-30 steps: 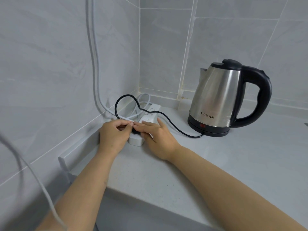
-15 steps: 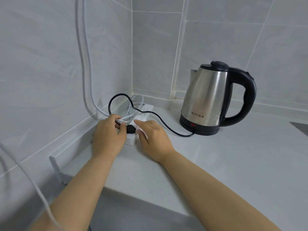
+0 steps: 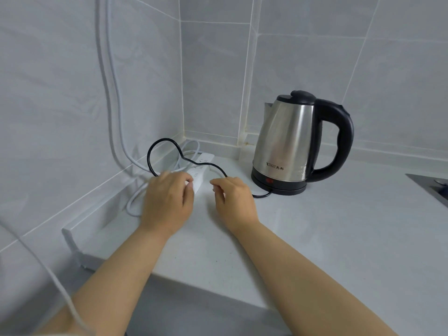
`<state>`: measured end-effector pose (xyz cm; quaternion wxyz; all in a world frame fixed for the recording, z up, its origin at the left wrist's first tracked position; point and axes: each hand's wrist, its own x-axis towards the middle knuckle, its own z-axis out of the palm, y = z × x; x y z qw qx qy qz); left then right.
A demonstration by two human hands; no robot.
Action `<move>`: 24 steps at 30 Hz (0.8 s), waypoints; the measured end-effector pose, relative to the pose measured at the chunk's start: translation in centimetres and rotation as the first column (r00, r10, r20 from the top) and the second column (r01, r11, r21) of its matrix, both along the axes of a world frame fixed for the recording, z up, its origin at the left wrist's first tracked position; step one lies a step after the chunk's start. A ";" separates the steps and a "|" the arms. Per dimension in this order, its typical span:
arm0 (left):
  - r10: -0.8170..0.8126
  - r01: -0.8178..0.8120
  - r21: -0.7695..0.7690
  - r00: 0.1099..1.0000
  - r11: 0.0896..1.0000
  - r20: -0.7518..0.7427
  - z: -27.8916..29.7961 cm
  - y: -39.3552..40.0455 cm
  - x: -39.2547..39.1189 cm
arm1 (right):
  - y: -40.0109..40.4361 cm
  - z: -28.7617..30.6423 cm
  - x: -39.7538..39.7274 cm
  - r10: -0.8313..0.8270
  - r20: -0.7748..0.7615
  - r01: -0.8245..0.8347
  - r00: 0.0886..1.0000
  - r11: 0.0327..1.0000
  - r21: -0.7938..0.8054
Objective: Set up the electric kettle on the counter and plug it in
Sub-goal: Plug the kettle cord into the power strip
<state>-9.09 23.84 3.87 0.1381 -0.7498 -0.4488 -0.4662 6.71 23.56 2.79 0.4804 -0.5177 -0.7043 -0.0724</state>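
Observation:
A stainless steel kettle (image 3: 288, 141) with a black handle and lid stands upright on its black base (image 3: 278, 187) on the white counter (image 3: 327, 238), near the tiled corner. Its black cord (image 3: 155, 151) loops left from the base over a white power strip (image 3: 202, 169) lying in the corner. My left hand (image 3: 169, 200) is curled over the near end of the strip and hides the plug. My right hand (image 3: 234, 200) hovers just right of the strip, apart from it, its fingers loosely bent with nothing in them.
White cables (image 3: 109, 93) run down the left wall and coil on the counter beside my left hand. A metal sink edge (image 3: 431, 185) shows at the far right. The counter's front edge (image 3: 194, 277) lies under my forearms.
My right hand has come off the strip and plug and drawn back to the right. My left hand stays at the strip's near end, and the plug is now hidden under it.

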 end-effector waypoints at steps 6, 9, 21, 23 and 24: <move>-0.107 0.146 0.145 0.963 0.979 -0.247 -0.3 -0.6 3.5 | -2.0 -0.2 3.9 -0.078 -0.036 0.075 0.996 0.995 -0.063; -0.154 0.178 0.088 0.961 0.980 -0.228 -0.3 -0.8 5.7 | -2.8 -0.1 5.6 -0.113 -0.041 0.110 0.993 0.990 -0.086; -0.189 0.160 -0.159 0.965 0.974 -0.181 -0.9 -0.1 13.3 | -4.6 -0.1 11.1 -0.214 0.015 0.215 0.977 0.974 -0.070; -0.187 0.151 -0.187 0.964 0.971 -0.190 -1.1 0.1 14.6 | -4.4 0.0 11.8 -0.241 -0.052 0.233 0.969 0.964 -0.129; -0.180 0.142 -0.194 0.963 0.971 -0.198 -1.1 0.1 15.1 | -4.3 0.1 11.9 -0.255 -0.090 0.239 0.963 0.958 -0.161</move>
